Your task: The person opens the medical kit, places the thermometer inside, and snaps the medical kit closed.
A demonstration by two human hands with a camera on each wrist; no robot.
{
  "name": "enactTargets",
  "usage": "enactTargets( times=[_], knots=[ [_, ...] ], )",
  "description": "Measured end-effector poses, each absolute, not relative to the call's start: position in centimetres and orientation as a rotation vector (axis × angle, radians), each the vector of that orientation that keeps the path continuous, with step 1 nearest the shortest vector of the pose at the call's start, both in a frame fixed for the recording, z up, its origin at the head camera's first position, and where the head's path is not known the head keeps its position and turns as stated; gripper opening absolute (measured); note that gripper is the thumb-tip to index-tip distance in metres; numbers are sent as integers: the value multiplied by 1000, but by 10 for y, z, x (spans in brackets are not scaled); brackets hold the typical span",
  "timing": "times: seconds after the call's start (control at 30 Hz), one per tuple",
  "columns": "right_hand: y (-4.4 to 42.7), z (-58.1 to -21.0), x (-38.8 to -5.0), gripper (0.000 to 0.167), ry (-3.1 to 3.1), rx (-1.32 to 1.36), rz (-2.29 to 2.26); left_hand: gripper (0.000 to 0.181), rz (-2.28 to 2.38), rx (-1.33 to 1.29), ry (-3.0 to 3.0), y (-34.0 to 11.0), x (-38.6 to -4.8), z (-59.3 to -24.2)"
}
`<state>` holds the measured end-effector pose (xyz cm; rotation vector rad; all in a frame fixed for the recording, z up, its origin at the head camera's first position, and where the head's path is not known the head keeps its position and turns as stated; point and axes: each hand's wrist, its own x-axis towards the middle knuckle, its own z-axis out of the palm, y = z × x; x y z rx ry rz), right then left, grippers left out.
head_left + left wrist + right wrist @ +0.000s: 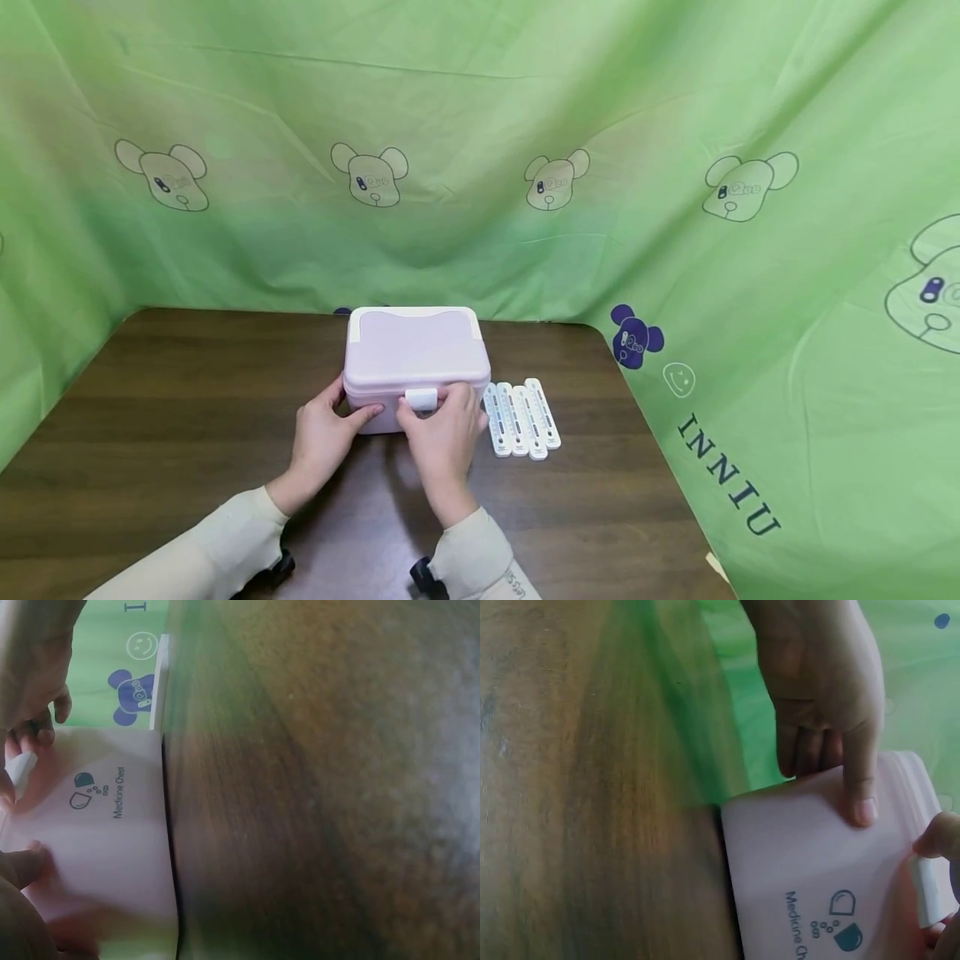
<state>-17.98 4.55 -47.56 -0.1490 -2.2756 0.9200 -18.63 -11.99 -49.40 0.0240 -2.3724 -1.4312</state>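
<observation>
A pale pink medicine chest (416, 346) with its lid down stands near the back of the table; "Medicine Chest" and a capsule print mark its front in both wrist views. My left hand (322, 437) grips its left front corner, the thumb on the front and the other fingers around the left side. At the front edge of the lid, my right hand (446, 437) pinches the white latch (422, 399), thumb on one side and fingers on the other. The right wrist view shows the same latch (927, 892) partly behind those fingers.
Several slim white strips with printed markings, like test cassettes (517, 421), lie side by side just right of the chest. A brown wooden table (187, 400) carries everything. Green cloth (465, 100) with bear prints hangs close behind and along the sides.
</observation>
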Motion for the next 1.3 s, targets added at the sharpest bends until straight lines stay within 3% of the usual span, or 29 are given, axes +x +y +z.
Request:
enactTargets(
  times=[0.63,1.3],
  knots=[
    [44,-474,-169,54,-2280,-161,839,73,-1470,29,-2379,-120,-183,-500],
    [35,-498,-161,57,-2260,-254,883,71,-1453,28,-2399,-123,-185,-497]
  ],
)
